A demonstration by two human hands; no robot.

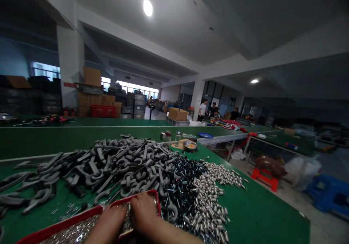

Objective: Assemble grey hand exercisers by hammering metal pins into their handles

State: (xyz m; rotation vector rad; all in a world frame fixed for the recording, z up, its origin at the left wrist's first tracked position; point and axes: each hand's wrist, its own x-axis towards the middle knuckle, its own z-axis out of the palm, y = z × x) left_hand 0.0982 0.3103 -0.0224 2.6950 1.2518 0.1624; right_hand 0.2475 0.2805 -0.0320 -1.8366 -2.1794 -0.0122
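At the bottom of the head view both my hands meet over a red tray [68,222] filled with small shiny metal parts. My left hand [109,222] and my right hand [144,211] are curled together, pinching a small metal piece [127,216] between them at the tray's far corner. Just beyond lie a big heap of grey hook-shaped parts [109,167], a pile of black pins [185,175] and a spread of silver sleeves [212,196] on the green table [259,215].
A round metal bowl [190,146], small jars [177,138] and a blue lid [205,135] stand at the table's far end. Red stool [265,178] and blue stools [329,195] sit on the floor right. Several people [212,110] work at a distant table; cardboard boxes [92,77] are stacked at the back left.
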